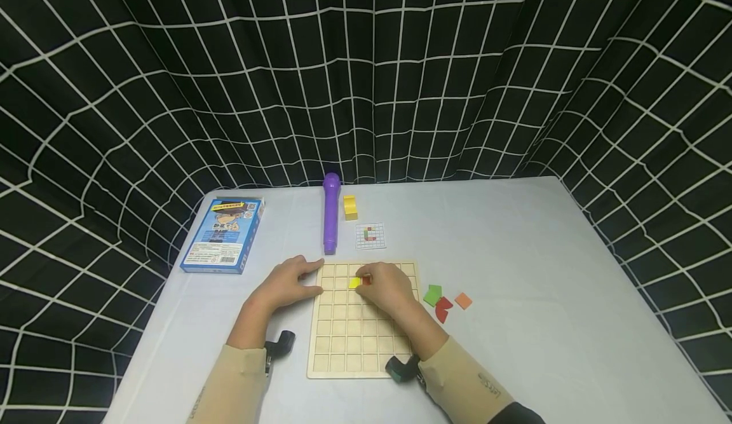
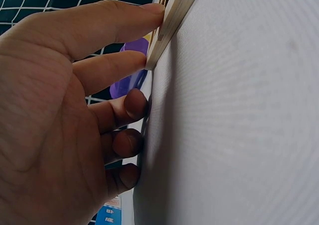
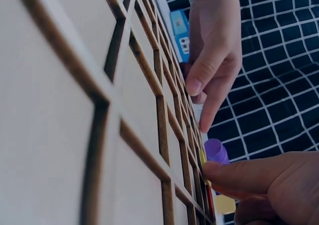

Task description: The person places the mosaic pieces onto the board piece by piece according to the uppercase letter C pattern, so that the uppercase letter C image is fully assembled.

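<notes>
A wooden grid board lies flat on the white table. My left hand rests beside its left edge; in the left wrist view the thumb and index finger of this hand reach out and touch the board's side, the other fingers being loosely bent. Over the upper part of the board, my right hand has thumb and index finger pinching a small yellow tile at a grid cell. Just right of that tile is a red tile, partly hidden under the fingers.
Right of the board lie green tiles, red tiles and an orange tile. Behind it are a pattern card, a yellow block and a purple microphone-shaped stick. A blue box lies at the left.
</notes>
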`<state>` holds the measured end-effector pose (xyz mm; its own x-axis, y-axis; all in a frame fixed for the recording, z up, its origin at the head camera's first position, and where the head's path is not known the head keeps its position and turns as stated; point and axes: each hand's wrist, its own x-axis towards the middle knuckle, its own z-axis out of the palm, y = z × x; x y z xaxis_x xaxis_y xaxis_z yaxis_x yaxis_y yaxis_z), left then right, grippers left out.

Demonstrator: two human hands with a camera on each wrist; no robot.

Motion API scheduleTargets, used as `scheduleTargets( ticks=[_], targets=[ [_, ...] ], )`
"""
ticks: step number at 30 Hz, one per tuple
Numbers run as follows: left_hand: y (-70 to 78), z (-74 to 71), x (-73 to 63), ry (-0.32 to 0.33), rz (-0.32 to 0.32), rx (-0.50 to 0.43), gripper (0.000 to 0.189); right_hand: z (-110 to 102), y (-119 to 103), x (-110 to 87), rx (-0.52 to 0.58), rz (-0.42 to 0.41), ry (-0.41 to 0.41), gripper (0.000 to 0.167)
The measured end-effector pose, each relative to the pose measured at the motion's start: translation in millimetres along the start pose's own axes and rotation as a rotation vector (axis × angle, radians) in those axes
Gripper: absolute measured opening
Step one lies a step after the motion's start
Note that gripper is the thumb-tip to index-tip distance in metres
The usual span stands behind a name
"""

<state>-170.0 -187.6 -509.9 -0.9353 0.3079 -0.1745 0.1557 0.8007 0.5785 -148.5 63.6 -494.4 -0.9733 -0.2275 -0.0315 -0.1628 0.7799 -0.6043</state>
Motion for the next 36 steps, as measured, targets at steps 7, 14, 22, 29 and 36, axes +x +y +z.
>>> scheduleTargets(
  ticks=[7, 14, 22, 29, 36],
  targets=[
    [0.9, -1.3, -0.8, -0.005, 0.006, 0.007, 0.072, -14, -2, -5.5, 0.046, 0.022, 0.004, 0.029],
    [0.6, -2.1, 0.4, -0.001, 0.019, 0.011, 0.072, -40, -1, -13.4, 0.147, 0.03, 0.036, 0.034],
    [-1.2, 0.2, 0.8, -0.003, 0.002, 0.013, 0.072, -72, 9, -22.0, 0.189, 0.02, -0.002, 0.038],
    [-2.0, 1.2, 0.8, -0.003, -0.004, 0.002, 0.073, -93, 29, -22.6, 0.176, 0.08, -0.04, 0.039],
    [-2.6, 1.0, 1.3, 0.002, 0.003, 0.022, 0.073, -111, 50, -25.1, 0.168, 0.162, -0.069, 0.04]
  ],
)
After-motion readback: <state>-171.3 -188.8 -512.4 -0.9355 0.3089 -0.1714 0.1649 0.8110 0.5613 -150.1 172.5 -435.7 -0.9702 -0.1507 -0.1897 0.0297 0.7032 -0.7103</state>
